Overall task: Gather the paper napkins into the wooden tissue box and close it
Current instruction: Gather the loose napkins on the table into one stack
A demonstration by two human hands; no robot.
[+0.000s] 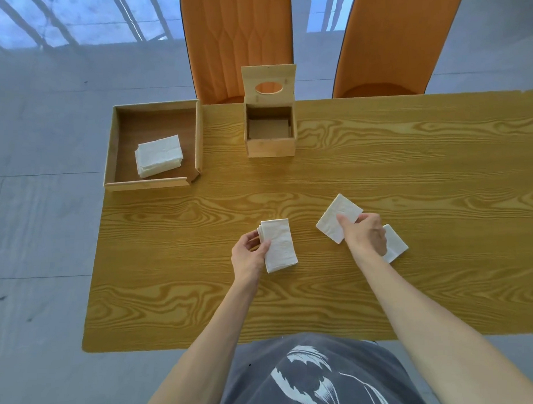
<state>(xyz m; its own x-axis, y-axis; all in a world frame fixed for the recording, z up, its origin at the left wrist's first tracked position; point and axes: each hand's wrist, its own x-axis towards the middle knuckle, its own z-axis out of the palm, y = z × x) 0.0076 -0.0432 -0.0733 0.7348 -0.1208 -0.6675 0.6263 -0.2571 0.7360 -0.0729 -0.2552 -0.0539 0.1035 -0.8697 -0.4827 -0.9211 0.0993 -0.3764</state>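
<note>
L hand [250, 251] grips napkin stack [279, 246]; R hand [365, 234] pinches napkin [334, 217]; tissue box [270, 141] open.

Open tabletop [381, 163] between hands and wooden tissue box [270, 141]; direct path clear. Box lid [268, 84] stands upright at back, top opening unobstructed. Wooden tray [199, 139] just left of box, walls raised. Orange chairs [235, 34] behind table edge.

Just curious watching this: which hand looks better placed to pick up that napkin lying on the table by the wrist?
Probably the right hand: the loose napkin lies directly beside and partly under it, though it already pinches another napkin. The left hand is farther off, holding a stack.
</note>
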